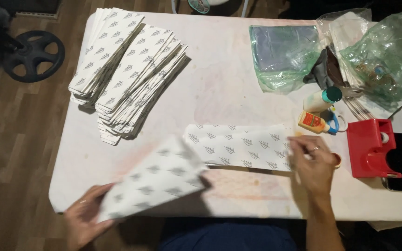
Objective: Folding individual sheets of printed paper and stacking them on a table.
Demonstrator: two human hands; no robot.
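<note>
The left hand [85, 218] gripped one end of a patterned white paper sleeve [152, 183], holding it lifted and tilted over the table's near edge. The right hand [313, 163], fingers bent, pressed on the right end of a second sleeve [238, 146] lying flat near the middle of the table [219, 83]. Two stacks [124, 74] of sleeves lay at the far left corner. Glue bottles [317, 111] and a red dispenser [371, 148] stood toward the right edge.

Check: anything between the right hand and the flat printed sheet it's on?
Nothing visible. The right hand already rests on the right end of the flat printed sheet, fingers touching it. The glue bottle and red tape dispenser stand off to the side. The left hand holds a second printed sheet.
</note>
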